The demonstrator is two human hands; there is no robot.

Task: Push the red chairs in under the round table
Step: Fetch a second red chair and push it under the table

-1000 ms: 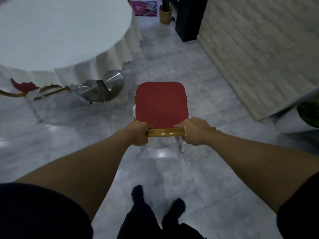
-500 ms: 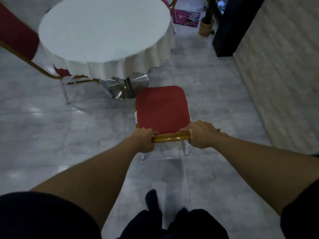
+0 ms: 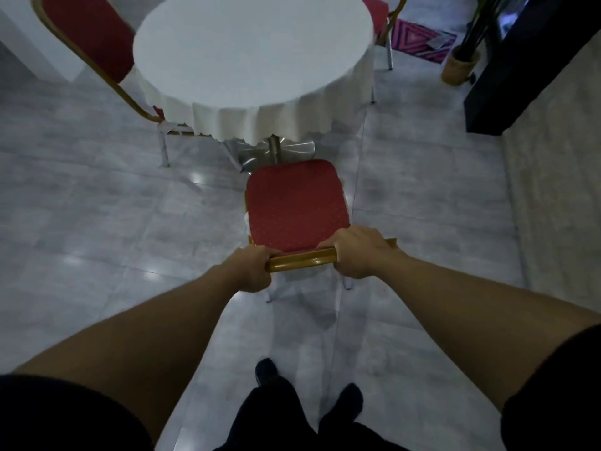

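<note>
- The person's left hand (image 3: 250,268) is wrapped around the left end of the glossy gold top rail (image 3: 300,259) of a red-cushioned chair (image 3: 296,205); the right hand (image 3: 356,253) clasps the rail's right end.
- This chair stands on the grey tiled floor (image 3: 81,222), its seat front just short of the hanging edge of the white cloth on the round table (image 3: 250,56), near the shiny metal pedestal base (image 3: 276,151).
- A second red chair with a gold frame (image 3: 87,37) sits at the table's left, its seat largely under the cloth.
- A third red chair (image 3: 379,11) shows at the table's far right.
- A potted plant in a woven basket (image 3: 461,65) stands beside a dark column (image 3: 520,76).
</note>
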